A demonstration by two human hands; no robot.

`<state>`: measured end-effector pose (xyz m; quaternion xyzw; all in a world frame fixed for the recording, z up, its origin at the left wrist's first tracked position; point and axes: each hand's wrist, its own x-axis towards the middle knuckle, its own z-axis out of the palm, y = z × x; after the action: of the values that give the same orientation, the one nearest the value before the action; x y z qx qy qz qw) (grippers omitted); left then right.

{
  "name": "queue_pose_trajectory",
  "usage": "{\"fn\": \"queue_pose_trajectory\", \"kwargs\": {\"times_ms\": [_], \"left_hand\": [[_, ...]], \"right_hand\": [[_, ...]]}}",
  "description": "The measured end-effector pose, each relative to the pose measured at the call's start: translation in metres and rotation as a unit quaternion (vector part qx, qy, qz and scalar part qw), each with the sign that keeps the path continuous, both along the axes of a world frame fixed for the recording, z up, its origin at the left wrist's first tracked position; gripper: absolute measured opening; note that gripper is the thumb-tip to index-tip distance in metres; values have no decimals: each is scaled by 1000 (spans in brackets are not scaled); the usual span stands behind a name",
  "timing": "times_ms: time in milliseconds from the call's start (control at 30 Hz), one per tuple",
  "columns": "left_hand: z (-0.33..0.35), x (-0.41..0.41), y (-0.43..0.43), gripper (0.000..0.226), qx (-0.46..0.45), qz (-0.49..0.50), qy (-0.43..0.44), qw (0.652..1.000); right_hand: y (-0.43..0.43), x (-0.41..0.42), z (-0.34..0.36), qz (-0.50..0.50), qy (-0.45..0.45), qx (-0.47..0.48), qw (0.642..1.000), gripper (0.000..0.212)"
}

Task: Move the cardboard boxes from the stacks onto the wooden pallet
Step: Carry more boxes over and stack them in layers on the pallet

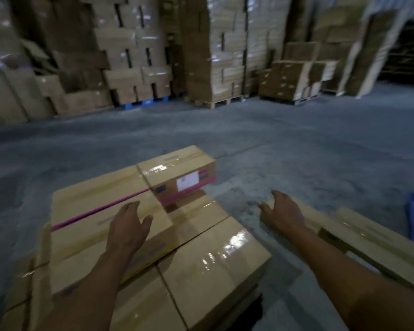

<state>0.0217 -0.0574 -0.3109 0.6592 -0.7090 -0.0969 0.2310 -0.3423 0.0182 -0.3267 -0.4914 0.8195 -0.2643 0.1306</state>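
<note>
The left grip (127,225) is spread wide and flat over the near end of the long box (93,199) with the pink stripe, holding nothing; whether it touches the top is unclear. A small labelled box (177,173) sits against the long box's far end. Taped boxes (213,259) lie a layer lower, just right of the long box. Further right, the right grip (285,213) hangs wide and empty over bare floor (296,139), beside the wooden pallet (373,240). Beyond the long box the floor runs open to the stacks (225,56).
</note>
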Motion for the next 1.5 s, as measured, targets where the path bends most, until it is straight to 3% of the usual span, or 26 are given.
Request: {"fn": "queue_pose_trajectory", "kwargs": {"times_ms": [133, 400, 667, 967, 1067, 1200, 1367, 1500], "left_hand": [[16, -107, -14, 40, -6, -110, 4, 994], [-8, -404, -29, 56, 15, -255, 29, 966], [-43, -667, 5, 62, 79, -414, 47, 906], [-155, -825, -42, 65, 179, -460, -6, 870], [-214, -870, -71, 68, 238, -450, -28, 860], [-291, -924, -108, 66, 284, -434, -49, 854], [-404, -971, -152, 81, 283, -431, -65, 854], [-489, -982, -170, 98, 256, -466, -102, 840]], "right_hand": [[54, -84, 8, -96, -3, 6, 995, 65], [144, -306, -20, -271, -48, 27, 961, 59], [188, -483, -52, -395, -59, 91, 912, 63], [157, -587, -162, -453, -139, 120, 872, 69], [133, -623, -222, -492, -189, 122, 841, 85], [91, -667, -276, -519, -227, 153, 810, 77], [63, -720, -378, -527, -267, 155, 792, 76], [61, -737, -462, -525, -276, 195, 781, 92]]}}
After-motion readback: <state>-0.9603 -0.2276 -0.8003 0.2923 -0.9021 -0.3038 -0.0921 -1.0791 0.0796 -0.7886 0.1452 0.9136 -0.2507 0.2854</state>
